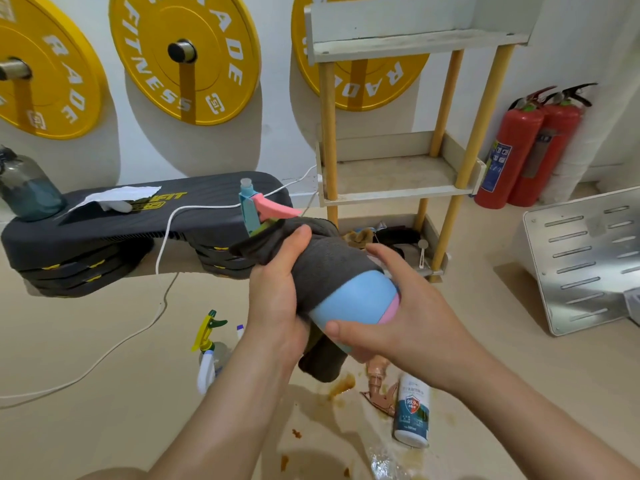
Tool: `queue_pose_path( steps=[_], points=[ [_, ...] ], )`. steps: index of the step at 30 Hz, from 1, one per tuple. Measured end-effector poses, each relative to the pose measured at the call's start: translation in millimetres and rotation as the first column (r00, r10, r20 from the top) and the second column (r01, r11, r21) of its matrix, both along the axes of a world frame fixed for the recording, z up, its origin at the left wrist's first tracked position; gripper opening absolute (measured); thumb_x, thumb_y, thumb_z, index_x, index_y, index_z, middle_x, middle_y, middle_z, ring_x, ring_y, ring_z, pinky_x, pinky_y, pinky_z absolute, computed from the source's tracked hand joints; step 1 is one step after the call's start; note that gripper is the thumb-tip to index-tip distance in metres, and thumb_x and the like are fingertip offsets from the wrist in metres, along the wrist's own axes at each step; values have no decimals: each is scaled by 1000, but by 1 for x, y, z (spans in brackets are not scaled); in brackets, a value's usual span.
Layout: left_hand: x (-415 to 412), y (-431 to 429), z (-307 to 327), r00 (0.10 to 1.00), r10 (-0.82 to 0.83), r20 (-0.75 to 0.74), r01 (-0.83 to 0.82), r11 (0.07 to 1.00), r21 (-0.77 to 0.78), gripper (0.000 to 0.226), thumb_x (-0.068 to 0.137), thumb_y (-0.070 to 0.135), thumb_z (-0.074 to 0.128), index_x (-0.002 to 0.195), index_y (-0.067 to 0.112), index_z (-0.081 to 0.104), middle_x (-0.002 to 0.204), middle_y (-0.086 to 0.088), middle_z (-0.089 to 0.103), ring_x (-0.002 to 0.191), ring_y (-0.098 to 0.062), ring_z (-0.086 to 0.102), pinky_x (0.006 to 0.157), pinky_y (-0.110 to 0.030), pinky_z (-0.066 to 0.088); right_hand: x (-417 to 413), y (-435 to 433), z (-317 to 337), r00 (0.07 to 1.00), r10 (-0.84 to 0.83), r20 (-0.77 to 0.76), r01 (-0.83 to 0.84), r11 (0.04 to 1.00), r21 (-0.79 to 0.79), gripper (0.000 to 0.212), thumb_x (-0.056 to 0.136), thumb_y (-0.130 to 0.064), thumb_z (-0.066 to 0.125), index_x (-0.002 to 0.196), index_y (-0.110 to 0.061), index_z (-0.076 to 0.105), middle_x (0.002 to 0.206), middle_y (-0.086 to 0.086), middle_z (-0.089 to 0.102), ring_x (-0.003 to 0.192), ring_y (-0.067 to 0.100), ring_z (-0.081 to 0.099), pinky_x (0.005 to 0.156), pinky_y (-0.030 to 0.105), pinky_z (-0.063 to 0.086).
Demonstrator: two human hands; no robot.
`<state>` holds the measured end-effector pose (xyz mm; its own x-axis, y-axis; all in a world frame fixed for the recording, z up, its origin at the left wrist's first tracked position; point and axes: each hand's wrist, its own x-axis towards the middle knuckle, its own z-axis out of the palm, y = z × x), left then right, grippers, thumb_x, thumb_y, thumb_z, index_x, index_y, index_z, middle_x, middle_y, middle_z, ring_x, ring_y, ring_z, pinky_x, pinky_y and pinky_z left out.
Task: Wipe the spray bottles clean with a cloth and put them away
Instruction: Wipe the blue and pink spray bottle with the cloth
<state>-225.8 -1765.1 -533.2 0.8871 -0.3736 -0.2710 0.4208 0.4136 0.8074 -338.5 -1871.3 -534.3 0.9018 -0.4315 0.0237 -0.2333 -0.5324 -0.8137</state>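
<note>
Beige floor [104,341] with brown stains [341,384]; wooden shelf [398,178] and yellow weight plates [183,53] against the white wall. Above the floor, a tilted blue bottle [356,299] with pink trigger: left hand [277,296] curls its fingers round the grey cloth [322,261] wrapping it, right hand [408,317] clasps its base with curled fingers

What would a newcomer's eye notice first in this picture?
The light blue plastic spray bottle with pink trigger, at the centre: the left hand holds a dark grey cloth round it, the right hand grips its base. Behind, big yellow weight plates hang on the wall.
</note>
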Motion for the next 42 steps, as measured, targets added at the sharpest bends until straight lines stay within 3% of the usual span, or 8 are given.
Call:
queue_pose_path(
  steps=[9, 14, 17, 22, 30, 33, 37, 42],
  points=[
    [-34, -2, -12, 968, -247, -39, 248, 968, 30, 58, 73, 36, 76, 122, 7, 67, 115, -13, 73, 108, -27, 70, 95, -43, 53, 2, 10, -2, 999, -35, 14, 38, 925, -379, 121, 61, -58, 80, 153, -39, 3, 123, -3, 28, 104, 14, 50, 90, 25, 49],
    [-20, 11, -13, 955, -191, 227, 112, 941, 319, 49, 60, 25, 80, 106, 7, 73, 99, -7, 77, 96, -25, 73, 88, -43, 57, -8, -16, 31, 932, 302, -198, -287, 953, 100, 83, 73, -49, 80, 136, -59, 27, 125, -20, 54, 108, -4, 58, 95, 16, 47],
    [-20, 17, -12, 845, -362, 394, 199, 896, 397, 45, 55, 23, 79, 99, 18, 73, 99, 1, 77, 94, -14, 72, 82, -29, 55, -3, -40, 45, 989, 111, -93, -108, 993, 46, 67, 78, -50, 71, 140, -41, 48, 133, -16, 56, 122, 0, 52, 108, 32, 43],
    [-23, 23, -8, 623, -609, 490, 482, 793, 373, 75, 59, 26, 76, 132, 20, 58, 132, -4, 65, 125, -24, 59, 106, -44, 45, 1, -42, 46, 950, 302, 78, -299, 810, 504, 27, 91, -29, 67, 116, -22, 73, 118, -3, 73, 112, 12, 67, 96, 32, 49],
    [-24, 30, -13, 575, -714, 399, 580, 700, 417, 62, 47, 29, 76, 108, 36, 72, 108, 9, 74, 105, -12, 69, 83, -24, 54, 8, -46, 40, 957, 262, 123, -259, 588, 766, 11, 76, -30, 71, 79, -21, 77, 85, -1, 69, 79, 15, 61, 80, 30, 47],
    [-22, 35, -14, 607, -716, 345, 588, 697, 411, 76, 42, 29, 75, 116, 24, 60, 105, 11, 75, 102, -11, 70, 81, -24, 55, 11, -44, 36, 962, 239, 132, -240, 509, 827, 24, 81, -36, 69, 91, -16, 77, 90, 2, 70, 91, 21, 57, 100, 37, 46],
    [-20, 39, -14, 613, -718, 329, 598, 694, 401, 77, 43, 29, 74, 118, 20, 58, 106, 10, 75, 102, -11, 70, 81, -23, 55, 9, -34, 38, 939, 199, 282, -341, 407, 848, 25, 86, -28, 54, 90, -5, 63, 50, -8, 60, 46, 1, 56, 54, 12, 46],
    [-20, 43, -18, 640, -698, 320, 585, 713, 386, 93, 46, 45, 89, 129, 20, 54, 120, 4, 70, 116, -16, 64, 96, -32, 52, 14, -24, 32, 904, 262, 339, -427, 489, 761, 13, 85, -16, 68, 86, -5, 76, 80, 4, 72, 78, 14, 66, 79, 25, 55]
  ],
)
